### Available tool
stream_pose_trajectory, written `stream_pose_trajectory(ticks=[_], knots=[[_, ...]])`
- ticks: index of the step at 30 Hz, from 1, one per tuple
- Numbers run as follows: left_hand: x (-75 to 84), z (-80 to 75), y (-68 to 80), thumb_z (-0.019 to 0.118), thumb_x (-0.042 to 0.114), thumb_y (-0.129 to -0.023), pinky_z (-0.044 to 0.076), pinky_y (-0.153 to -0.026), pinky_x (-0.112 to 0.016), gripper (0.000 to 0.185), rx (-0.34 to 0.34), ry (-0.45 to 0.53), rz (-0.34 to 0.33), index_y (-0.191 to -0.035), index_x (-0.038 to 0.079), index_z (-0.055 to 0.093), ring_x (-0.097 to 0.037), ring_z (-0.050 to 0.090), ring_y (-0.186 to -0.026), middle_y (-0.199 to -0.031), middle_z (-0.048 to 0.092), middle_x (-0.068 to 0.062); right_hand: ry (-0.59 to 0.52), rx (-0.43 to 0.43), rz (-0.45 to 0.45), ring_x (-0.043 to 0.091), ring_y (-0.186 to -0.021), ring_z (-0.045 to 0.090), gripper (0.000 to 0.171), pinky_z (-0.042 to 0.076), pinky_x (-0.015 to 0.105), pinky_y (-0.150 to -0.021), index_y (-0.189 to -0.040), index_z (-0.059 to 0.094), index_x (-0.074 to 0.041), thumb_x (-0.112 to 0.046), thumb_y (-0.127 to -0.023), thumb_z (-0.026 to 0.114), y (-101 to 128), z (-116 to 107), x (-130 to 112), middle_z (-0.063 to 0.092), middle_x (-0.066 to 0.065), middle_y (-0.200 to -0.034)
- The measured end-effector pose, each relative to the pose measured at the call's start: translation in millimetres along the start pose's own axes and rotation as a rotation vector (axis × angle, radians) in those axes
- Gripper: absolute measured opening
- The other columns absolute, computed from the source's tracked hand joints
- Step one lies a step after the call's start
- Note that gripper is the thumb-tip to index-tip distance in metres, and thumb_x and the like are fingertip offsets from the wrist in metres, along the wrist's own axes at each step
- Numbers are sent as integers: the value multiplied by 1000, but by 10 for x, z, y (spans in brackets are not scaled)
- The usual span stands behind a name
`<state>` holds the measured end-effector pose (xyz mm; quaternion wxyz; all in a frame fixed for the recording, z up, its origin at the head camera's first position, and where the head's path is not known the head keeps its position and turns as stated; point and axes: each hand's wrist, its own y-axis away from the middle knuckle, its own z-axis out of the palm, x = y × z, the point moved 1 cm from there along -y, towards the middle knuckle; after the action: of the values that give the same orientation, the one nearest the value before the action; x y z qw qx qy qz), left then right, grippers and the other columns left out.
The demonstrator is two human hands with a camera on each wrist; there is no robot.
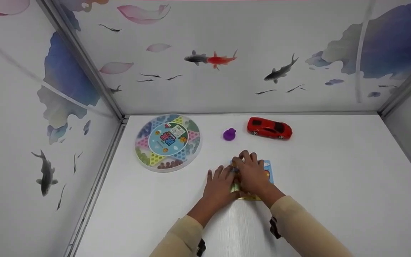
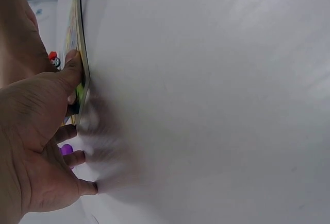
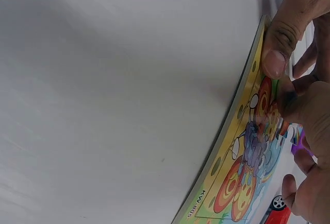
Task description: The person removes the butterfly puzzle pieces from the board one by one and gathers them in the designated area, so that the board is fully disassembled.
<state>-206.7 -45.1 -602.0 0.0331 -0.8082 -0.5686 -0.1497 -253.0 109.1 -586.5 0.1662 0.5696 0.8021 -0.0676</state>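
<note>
A jigsaw puzzle board point(image 1: 268, 167) with a butterfly picture point(image 3: 242, 183) lies flat on the table, partly hidden by both hands. My left hand point(image 1: 219, 187) rests at its left side, the thumb point(image 2: 73, 69) pressing on the near border and the other fingers spread straight on the tabletop. Over the board's upper left part, my right hand point(image 1: 253, 176) has bent fingers and pinches a small puzzle piece point(image 3: 290, 133), whose pale edge shows tilted in the right wrist view. The fingers hide most of the piece.
Behind the board stand a purple toy duck point(image 1: 229, 134) and a red toy car point(image 1: 269, 128). To the left lies a round Chinese checkers set point(image 1: 194, 157). Printed wall panels point(image 1: 227, 92) enclose the white table point(image 1: 334, 196) at the back and sides.
</note>
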Motion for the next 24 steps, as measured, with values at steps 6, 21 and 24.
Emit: stream_pose_trajectory(ticks=[6, 21, 24], knots=[[3, -25, 13, 72, 62, -102, 31, -132, -71, 85, 3, 13, 7, -170, 21, 42, -34, 36, -166, -177, 42, -1, -26, 42, -42, 41, -138, 51, 68, 50, 67, -115, -150, 60, -20, -13, -91, 91, 36, 10, 3, 52, 15, -152], [13, -16, 4, 73, 62, -101, 28, -134, -71, 89, -2, 27, -14, -172, 23, 38, -33, 35, -167, -179, 38, 1, -69, 3, -109, 36, -138, 46, 84, 53, 55, -122, -156, 57, -10, -5, -82, 98, 41, 18, -32, 45, 17, -154], [7, 0, -1, 73, 62, -101, 28, -134, -70, 89, -8, 30, -21, -173, 25, 36, -33, 34, -168, -180, 38, 2, -56, -22, -113, 36, -138, 47, 82, 52, 55, -122, -157, 57, -9, -6, -85, 96, 34, 16, -9, 45, 17, -154]])
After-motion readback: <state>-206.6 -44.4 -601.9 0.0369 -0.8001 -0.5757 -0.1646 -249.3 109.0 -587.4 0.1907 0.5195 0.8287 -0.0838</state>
